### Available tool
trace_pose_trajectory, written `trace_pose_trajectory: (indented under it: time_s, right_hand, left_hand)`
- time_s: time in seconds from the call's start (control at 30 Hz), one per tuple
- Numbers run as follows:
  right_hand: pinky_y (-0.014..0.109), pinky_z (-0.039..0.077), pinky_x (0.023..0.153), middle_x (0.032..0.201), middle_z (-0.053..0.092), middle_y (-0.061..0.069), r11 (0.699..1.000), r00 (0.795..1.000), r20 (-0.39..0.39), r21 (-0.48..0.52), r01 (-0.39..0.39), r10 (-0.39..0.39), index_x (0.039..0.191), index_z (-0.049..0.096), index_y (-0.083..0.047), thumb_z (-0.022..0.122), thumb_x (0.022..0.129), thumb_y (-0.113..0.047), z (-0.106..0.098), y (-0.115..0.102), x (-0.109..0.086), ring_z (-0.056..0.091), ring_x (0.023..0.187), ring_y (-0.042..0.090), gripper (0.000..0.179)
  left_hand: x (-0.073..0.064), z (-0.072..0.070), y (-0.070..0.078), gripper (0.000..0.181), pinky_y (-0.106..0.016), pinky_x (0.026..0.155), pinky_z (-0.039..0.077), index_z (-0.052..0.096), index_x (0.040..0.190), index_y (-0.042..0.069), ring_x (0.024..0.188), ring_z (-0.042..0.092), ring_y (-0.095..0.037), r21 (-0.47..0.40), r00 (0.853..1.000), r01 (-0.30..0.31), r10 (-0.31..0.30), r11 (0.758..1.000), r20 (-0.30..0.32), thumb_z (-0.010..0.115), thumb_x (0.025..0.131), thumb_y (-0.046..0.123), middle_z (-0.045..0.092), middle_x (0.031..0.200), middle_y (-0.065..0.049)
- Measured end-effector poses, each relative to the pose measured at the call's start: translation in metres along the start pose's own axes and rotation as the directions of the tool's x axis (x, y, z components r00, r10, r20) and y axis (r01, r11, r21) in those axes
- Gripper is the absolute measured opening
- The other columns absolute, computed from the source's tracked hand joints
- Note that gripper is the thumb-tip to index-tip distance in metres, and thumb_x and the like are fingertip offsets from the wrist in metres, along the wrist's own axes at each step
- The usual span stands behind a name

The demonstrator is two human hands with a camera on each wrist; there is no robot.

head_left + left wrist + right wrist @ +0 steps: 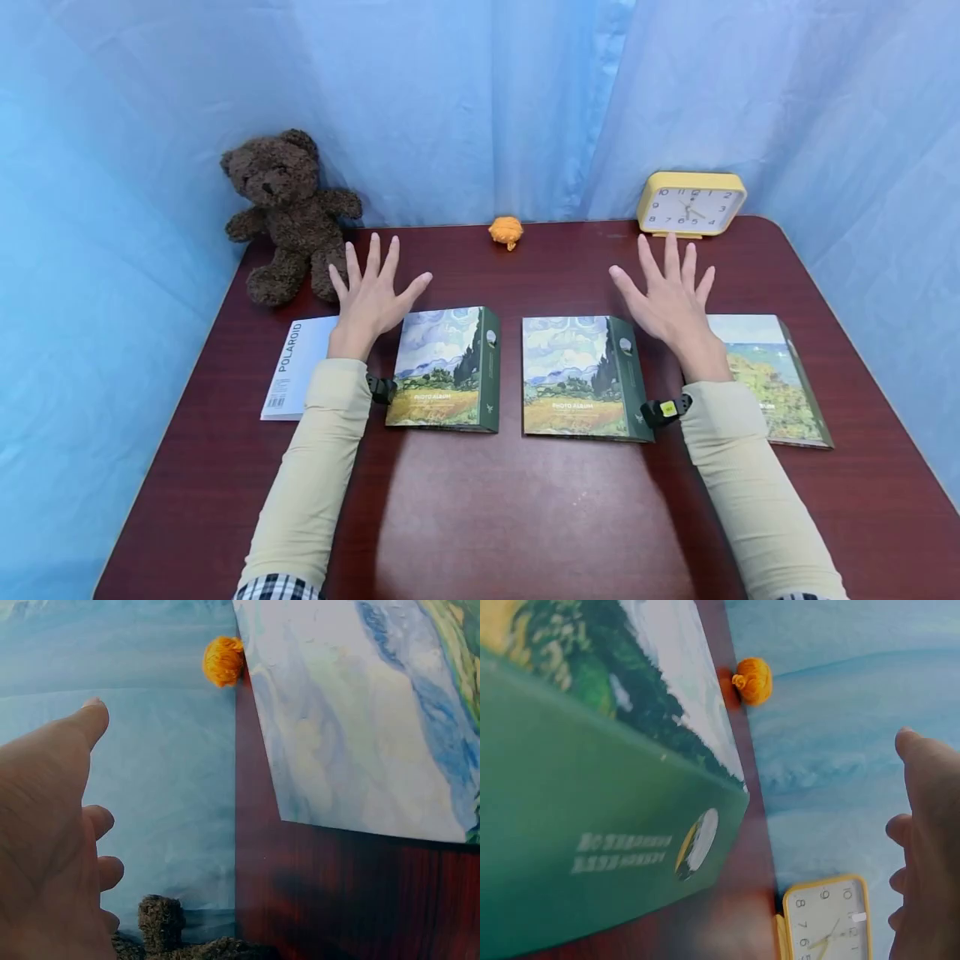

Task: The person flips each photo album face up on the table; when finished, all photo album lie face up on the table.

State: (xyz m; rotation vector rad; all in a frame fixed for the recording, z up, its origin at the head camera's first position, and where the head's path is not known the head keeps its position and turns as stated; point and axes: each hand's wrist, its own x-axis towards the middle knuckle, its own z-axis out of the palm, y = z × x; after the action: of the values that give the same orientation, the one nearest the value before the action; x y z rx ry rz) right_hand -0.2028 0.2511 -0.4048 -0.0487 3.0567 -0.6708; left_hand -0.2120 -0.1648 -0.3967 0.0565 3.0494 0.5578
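Observation:
My left hand [367, 304] is held with fingers spread above the table, between a white Polaroid box [285, 379] and a photo album [442, 367] with a painted landscape cover. It holds nothing. Fingers also spread, my right hand [671, 308] is over the gap between a second matching photo album [573, 375] and a third album [772, 375] with a seaside painting, partly hidden by the forearm. Nothing is in this hand either. The green spine of an album [615, 825] looms large in the right wrist view.
A brown teddy bear [288, 217] sits at the back left of the dark red table [510, 517]. By the back edge lies a small orange figure [506, 232]. A yellow clock [692, 204] stands at the back right. Blue curtains [420, 108] surround the table.

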Motion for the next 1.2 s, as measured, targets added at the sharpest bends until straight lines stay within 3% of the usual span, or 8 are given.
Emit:
trace_pose_trajectory:
  time_s: [0.17, 0.37, 0.6, 0.8, 1.0, 1.2]
  right_hand:
    - [0.066, -0.016, 0.108, 0.158, -0.023, 0.002, 0.998, 0.999, -0.032, 0.04, 0.043, -0.041, 0.153, -0.005, -0.033, 0.025, 0.092, -0.07, -0.003, -0.01, 0.004, -0.026, 0.143, 0.032, 0.078]
    - [0.059, -0.004, 0.115, 0.161, -0.012, 0.003, 0.981, 0.986, -0.095, 0.126, 0.147, -0.136, 0.155, -0.002, -0.028, 0.033, 0.095, -0.064, -0.006, -0.028, 0.009, -0.012, 0.148, 0.028, 0.078]
    - [0.06, 0.01, 0.115, 0.162, 0.001, -0.004, 0.926, 0.965, -0.163, 0.287, 0.246, -0.207, 0.154, 0.005, -0.032, 0.042, 0.095, -0.056, -0.003, -0.053, 0.013, 0.001, 0.149, 0.024, 0.073]
    - [0.055, 0.014, 0.116, 0.161, 0.01, -0.002, 0.883, 0.937, -0.207, 0.326, 0.337, -0.281, 0.155, 0.014, -0.029, 0.047, 0.095, -0.052, 0.006, -0.079, 0.017, 0.009, 0.148, 0.02, 0.071]
    - [0.053, 0.018, 0.116, 0.16, 0.016, -0.001, 0.85, 0.916, -0.206, 0.346, 0.397, -0.343, 0.154, 0.019, -0.028, 0.05, 0.094, -0.051, 0.022, -0.107, 0.02, 0.015, 0.147, 0.02, 0.071]
    - [0.05, 0.02, 0.116, 0.159, 0.017, -0.006, 0.814, 0.9, -0.174, 0.383, 0.436, -0.4, 0.153, 0.02, -0.029, 0.051, 0.093, -0.053, 0.044, -0.139, 0.02, 0.016, 0.147, 0.017, 0.072]
  left_hand:
    - [-0.001, -0.005, -0.004, 0.086, -0.064, 0.111, -0.012, -0.007, 0.152, 0.036, 0.142, -0.028, -0.031, -0.03, 1.0, -0.002, 0.002, 1.0, -0.002, 0.026, 0.087, 0.079, -0.015, 0.161, 0.002]
    - [-0.004, -0.016, -0.009, 0.082, -0.06, 0.114, -0.01, -0.004, 0.153, 0.036, 0.144, -0.025, -0.029, -0.145, 0.999, -0.028, 0.025, 0.989, -0.025, 0.028, 0.088, 0.076, -0.013, 0.16, 0.006]
    - [-0.01, -0.026, -0.021, 0.077, -0.058, 0.117, 0.002, 0.006, 0.155, 0.031, 0.149, -0.007, -0.03, -0.262, 0.992, -0.108, 0.085, 0.959, -0.096, 0.035, 0.093, 0.067, 0.003, 0.162, 0.0]
    - [-0.02, -0.035, -0.037, 0.072, -0.055, 0.117, 0.012, 0.018, 0.154, 0.027, 0.148, 0.012, -0.028, -0.329, 0.979, -0.151, 0.096, 0.932, -0.179, 0.043, 0.095, 0.059, 0.019, 0.16, -0.004]
    - [-0.035, -0.045, -0.059, 0.069, -0.06, 0.112, 0.019, 0.024, 0.153, 0.029, 0.145, 0.021, -0.033, -0.36, 0.984, -0.085, 0.021, 0.929, -0.178, 0.043, 0.094, 0.06, 0.026, 0.157, -0.007]
    - [-0.054, -0.051, -0.085, 0.068, -0.058, 0.111, 0.024, 0.025, 0.153, 0.028, 0.143, 0.026, -0.033, -0.383, 0.984, -0.019, -0.051, 0.924, -0.173, 0.043, 0.094, 0.059, 0.033, 0.154, -0.009]
